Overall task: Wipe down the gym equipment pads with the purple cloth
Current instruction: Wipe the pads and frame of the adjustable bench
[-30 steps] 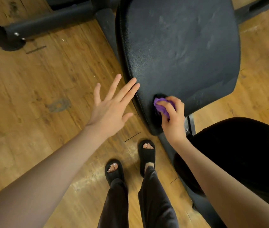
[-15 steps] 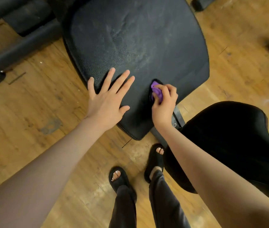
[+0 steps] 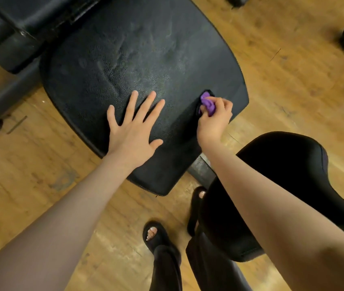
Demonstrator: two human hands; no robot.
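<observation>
Underfoot, wooden floor (image 3: 293, 66) fills the frame edges. Large black pad (image 3: 141, 66) takes centre to 12 o'clock, textured, smeary marks on its surface. Black machine frame (image 3: 19, 28) at 10-11 o'clock, touching the pad's far-left edge. Second black pad (image 3: 288, 164) at 4 o'clock, lower right, partly behind the right forearm. Metal bracket (image 3: 201, 169) between the two pads. Black sandals (image 3: 156, 238) with dark trousers at 6 o'clock. Left hand (image 3: 133, 131) flat on the large pad, fingers spread wide and straight, holding nothing, palm near the pad's 7 o'clock edge. Right hand (image 3: 215, 118) at 3 o'clock of the left hand, fingers curled round bunched purple cloth (image 3: 208, 102), pressing it onto the large pad near its right edge.
</observation>
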